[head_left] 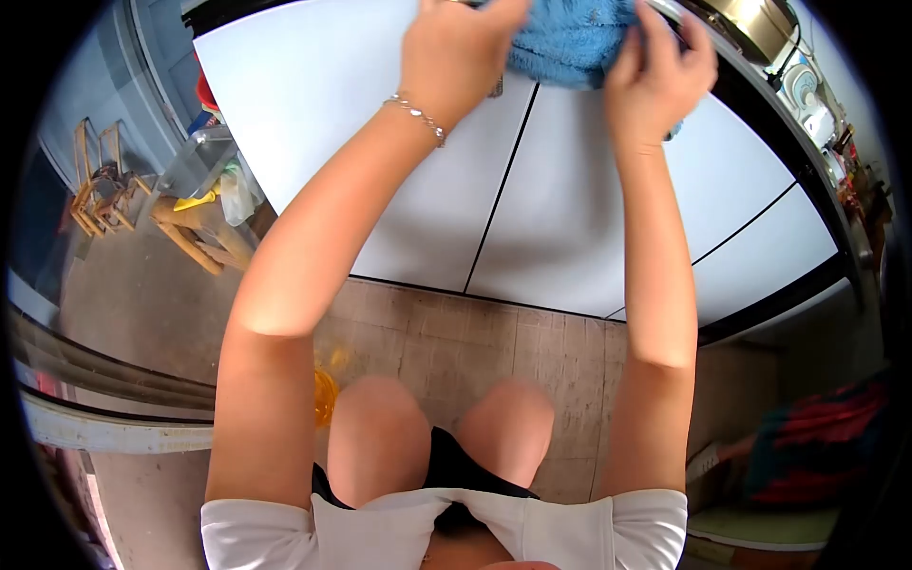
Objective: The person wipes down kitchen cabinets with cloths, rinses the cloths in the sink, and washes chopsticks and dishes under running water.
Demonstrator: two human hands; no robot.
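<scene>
A fluffy blue cloth (573,43) hangs at the top edge of the white cabinet front, between my two hands. My left hand (463,52) grips its left side; the fingertips are partly cut off by the top of the view. Around the left wrist is a thin silver bracelet (415,114). On the cloth's right side, my right hand (660,81) has thumb and fingers bent onto the edge. A small teal bit shows behind the right wrist. Both forearms reach up and forward over my bent knees.
White cabinet doors (570,180) with dark edges stand close ahead. A metal pot (755,27) is at the upper right. To the left are a wooden stool (204,233), a clear tray (197,161) and small chairs (104,185). A yellow-orange object (325,397) stands near my left knee.
</scene>
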